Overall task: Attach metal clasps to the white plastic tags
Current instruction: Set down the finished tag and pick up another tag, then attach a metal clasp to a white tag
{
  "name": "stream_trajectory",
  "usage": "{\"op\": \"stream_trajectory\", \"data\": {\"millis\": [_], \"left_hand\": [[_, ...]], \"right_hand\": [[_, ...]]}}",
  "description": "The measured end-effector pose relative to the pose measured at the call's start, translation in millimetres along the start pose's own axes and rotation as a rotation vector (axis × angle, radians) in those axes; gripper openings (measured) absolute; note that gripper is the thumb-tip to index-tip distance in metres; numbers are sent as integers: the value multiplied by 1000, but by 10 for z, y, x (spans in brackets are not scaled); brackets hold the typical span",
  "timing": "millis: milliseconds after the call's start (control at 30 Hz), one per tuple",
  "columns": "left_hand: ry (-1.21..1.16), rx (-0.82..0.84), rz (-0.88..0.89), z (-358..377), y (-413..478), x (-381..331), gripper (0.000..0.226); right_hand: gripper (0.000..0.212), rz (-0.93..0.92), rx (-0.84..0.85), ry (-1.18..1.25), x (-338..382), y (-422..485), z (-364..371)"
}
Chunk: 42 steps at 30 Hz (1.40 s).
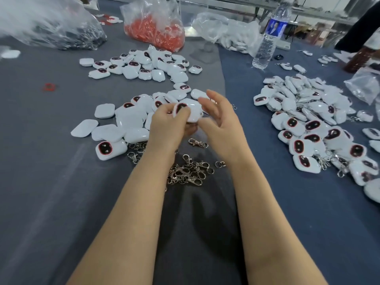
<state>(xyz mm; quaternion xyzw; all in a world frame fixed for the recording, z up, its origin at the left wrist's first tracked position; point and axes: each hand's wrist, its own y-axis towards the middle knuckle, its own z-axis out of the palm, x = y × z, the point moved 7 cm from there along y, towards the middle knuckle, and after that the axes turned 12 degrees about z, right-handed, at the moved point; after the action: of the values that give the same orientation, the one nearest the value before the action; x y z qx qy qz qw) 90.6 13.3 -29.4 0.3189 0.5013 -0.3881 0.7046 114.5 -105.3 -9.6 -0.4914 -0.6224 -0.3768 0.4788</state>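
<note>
My left hand [167, 125] grips a white plastic tag [188, 112] with a dark red-rimmed window, held just above the grey cloth. My right hand [221, 118] is beside it, thumb touching the tag's right edge and the other fingers spread. A heap of metal clasps [188, 171] lies on the cloth below my wrists, and a single clasp [197, 142] lies between them. Loose tags without clasps [115, 128] are scattered to the left and behind my hands. Tags with clasps attached [312, 128] are piled at the right.
A second scatter of tags [144, 65] lies further back. Behind it stand a clear bag of red pieces [154, 33], a bag of dark metal parts [61, 31] and a bag of white parts [232, 36]. A water bottle [269, 36] stands at the back right.
</note>
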Motion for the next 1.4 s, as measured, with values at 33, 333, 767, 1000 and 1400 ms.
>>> {"op": "stream_trajectory", "data": {"millis": [33, 333, 767, 1000, 1400], "left_hand": [[-89, -49, -20, -21, 2, 0, 17], [-244, -104, -69, -49, 3, 73, 32], [390, 216, 271, 176, -71, -88, 16], [554, 315, 423, 280, -107, -130, 7], [718, 182, 515, 175, -48, -139, 14]], "right_hand": [[43, 38, -74, -125, -30, 9, -50], [27, 219, -12, -814, -247, 19, 17], [9, 372, -53, 839, -275, 53, -197], [10, 313, -34, 582, -239, 71, -172], [12, 301, -241, 285, -301, 87, -247]]}}
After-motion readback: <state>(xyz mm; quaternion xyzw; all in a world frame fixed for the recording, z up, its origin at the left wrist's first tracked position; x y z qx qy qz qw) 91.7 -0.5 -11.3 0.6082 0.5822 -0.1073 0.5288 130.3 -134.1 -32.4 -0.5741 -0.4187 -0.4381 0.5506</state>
